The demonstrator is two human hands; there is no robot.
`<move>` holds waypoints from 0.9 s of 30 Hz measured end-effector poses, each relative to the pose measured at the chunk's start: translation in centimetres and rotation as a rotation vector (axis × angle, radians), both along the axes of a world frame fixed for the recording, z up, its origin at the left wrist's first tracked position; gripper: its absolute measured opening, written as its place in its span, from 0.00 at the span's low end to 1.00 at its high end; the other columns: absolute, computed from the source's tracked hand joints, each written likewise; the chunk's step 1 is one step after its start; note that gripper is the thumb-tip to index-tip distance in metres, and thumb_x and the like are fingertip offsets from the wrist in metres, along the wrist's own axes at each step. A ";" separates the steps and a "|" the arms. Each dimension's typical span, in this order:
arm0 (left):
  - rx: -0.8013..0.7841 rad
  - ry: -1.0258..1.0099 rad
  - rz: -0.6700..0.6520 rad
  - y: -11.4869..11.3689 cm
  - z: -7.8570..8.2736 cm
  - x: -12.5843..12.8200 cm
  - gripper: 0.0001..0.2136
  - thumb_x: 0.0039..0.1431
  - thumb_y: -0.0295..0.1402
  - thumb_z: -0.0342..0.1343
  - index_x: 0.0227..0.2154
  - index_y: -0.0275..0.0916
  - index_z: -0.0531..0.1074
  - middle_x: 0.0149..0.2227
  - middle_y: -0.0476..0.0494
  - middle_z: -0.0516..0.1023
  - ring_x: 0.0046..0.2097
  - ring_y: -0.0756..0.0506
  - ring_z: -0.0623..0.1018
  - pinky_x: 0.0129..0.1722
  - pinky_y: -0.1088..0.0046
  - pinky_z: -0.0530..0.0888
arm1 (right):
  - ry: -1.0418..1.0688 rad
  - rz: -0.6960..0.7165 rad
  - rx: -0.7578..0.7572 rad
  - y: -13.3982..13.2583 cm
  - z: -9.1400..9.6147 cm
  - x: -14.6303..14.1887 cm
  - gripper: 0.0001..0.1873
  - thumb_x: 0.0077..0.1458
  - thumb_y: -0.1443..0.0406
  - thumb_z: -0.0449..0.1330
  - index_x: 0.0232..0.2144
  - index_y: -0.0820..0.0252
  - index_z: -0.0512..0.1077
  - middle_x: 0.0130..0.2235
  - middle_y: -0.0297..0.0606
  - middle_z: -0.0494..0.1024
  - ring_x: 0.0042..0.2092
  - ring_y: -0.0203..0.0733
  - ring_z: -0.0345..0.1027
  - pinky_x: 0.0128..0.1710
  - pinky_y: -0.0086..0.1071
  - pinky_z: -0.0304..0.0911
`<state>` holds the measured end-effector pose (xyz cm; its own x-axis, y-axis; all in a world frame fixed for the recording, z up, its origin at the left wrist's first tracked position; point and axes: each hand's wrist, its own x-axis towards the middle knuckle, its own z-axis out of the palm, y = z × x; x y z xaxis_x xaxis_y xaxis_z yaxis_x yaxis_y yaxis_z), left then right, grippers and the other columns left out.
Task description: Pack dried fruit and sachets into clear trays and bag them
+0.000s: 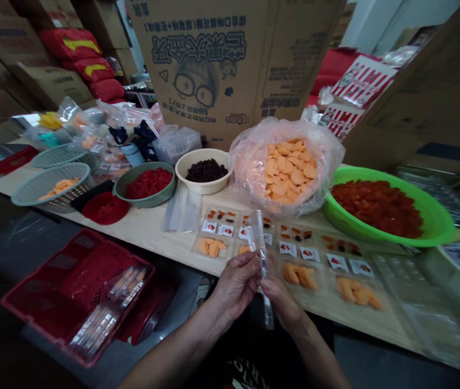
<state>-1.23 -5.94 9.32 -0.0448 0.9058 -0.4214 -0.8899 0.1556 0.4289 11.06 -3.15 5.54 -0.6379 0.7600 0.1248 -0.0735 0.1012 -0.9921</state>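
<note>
A thin, clear plastic tray (pixel 268 310) stands nearly upright, seen edge-on, between my hands just off the table's front edge. My left hand (pixel 234 283) pinches its left side, and the fingers of my right hand (pixel 281 302) close on its right side. Behind it on the table are several filled clear trays. The leftmost tray (pixel 212 231) holds orange slices, small white packets and dark and orange-red bits. Nearest my right hand is a tray with curved orange slices (pixel 300 275); another group of orange slices (pixel 357 293) sits farther right.
A bag of orange slices (pixel 290 170) stands behind the trays. Around it are a green basin (pixel 436 216), a cream bowl (pixel 201 186) of dark pieces and a grey-green bowl (pixel 144 200) of red pieces. Clear sleeves (pixel 183 208) lie flat. Below left is a red crate (pixel 47 275) with packed trays.
</note>
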 end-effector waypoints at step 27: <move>-0.002 1.301 0.184 4.5 -4.2 -13.6 0.24 0.54 0.32 0.66 0.51 0.37 0.65 0.32 0.47 0.75 0.36 0.44 0.76 0.42 0.65 0.73 | -0.391 -0.384 0.392 5.6 1.0 -3.1 0.44 0.60 0.55 0.55 0.72 0.53 0.41 0.73 0.42 0.45 0.73 0.54 0.37 0.69 0.58 0.39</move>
<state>-14.87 -1.46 5.13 -0.5387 0.8422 0.0222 0.1635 0.0786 0.9834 7.93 2.48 6.52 -0.3859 0.8873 0.2526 0.3969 0.4068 -0.8228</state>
